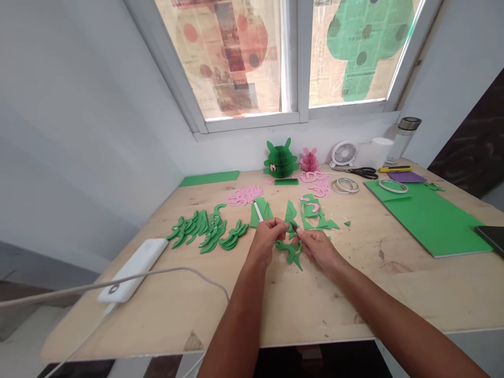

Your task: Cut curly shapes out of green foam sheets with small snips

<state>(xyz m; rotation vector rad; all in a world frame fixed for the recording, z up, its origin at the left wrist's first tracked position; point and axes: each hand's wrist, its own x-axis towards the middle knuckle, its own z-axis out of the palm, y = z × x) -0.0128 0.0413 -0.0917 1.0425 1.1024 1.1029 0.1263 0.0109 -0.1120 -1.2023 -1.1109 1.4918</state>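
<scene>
Head view. Landmark: the green honeycomb figure (281, 160), upright at the back of the table (338, 310).

My left hand (270, 236) is on the near side of the figure, finger and thumb pinched on a small green piece (289, 227). My right hand (318, 249), nearer me than the figure and a little to its right, has its fingertips closed on a dark tool (294, 227) (mostly covered by my fingers; kind can't be told). Both sets of fingertips nearly meet; the piece sits between them, in front of the figure. Green scraps (291, 254) lie under and beside my hands, on that same near side.

Left of the figure and toward me: pink cutouts (246, 195), then rows of curved green cutouts (213, 239), overlapping. Just right of it: a pink honeycomb figure (309, 159). Farther right: a small fan (344, 153), black-handled scissors (364, 172), a large green sheet (437, 218).
</scene>
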